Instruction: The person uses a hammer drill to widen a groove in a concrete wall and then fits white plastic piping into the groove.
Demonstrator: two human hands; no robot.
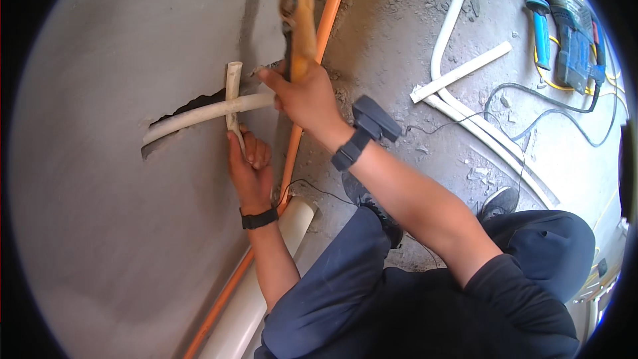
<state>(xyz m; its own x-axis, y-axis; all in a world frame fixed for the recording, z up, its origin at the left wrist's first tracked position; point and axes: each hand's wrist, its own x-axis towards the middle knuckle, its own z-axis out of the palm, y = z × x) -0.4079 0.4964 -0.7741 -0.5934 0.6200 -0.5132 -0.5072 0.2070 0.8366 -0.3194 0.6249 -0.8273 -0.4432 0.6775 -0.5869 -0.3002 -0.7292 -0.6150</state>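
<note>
Left hand (251, 163): curled shut round the low end of a short white pipe (233, 83), which pokes up past the fingers.
Right hand (306, 96): wrapped round a yellow-and-black hand tool (304, 30); the tool sticks up above the grip and looks blurry.
Wall slot (203, 101): a rough hole up and left of the left hand; a long white pipe (193, 120) sits in it, crossing the short one.
Wall (100, 226): grey, left of both hands.
Orange pipe (333, 3): passes behind the right hand.
Fat cream pipe (294, 226): below the left hand.
Floor (392, 33): grey, with stone bits; far right of the right hand lies a blue-and-black hammer drill (573, 53).
</note>
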